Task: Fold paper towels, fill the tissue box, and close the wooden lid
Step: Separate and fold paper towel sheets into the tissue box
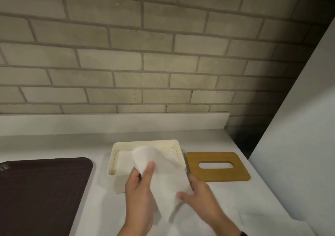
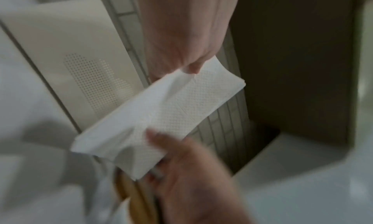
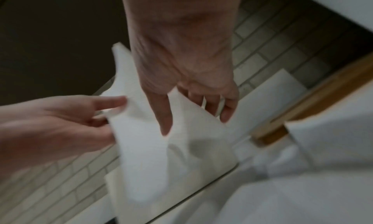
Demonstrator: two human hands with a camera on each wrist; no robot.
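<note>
Holding one white paper towel (image 1: pixel 163 174) between them, both hands work just above the near edge of the open tissue box (image 1: pixel 116 163). The left hand (image 1: pixel 139 197) pinches the sheet's left side, thumb on top and fingers curled beneath it, while the right hand (image 1: pixel 197 194) grips the lower right corner, its thumb pressed across the front of the paper. In the left wrist view the towel (image 2: pixel 161 115) shows as a long, partly folded strip with a dotted embossed surface, stretched between the two hands and creased near the right thumb. The right wrist view is blurred, but the sheet (image 3: pixel 145 144) hangs there in a loose fold below the fingers. The box is cream-coloured, sits on the white bench (image 1: pixel 101 145) close to the brick wall (image 1: pixel 145 45), and already has flat white towels lying inside it. The wooden lid (image 1: pixel 217 176), with its oval slot, lies flat on the bench just to the right of the box, apart from it. A dark mat (image 1: pixel 43 190) lies on the bench to the left of the box.
</note>
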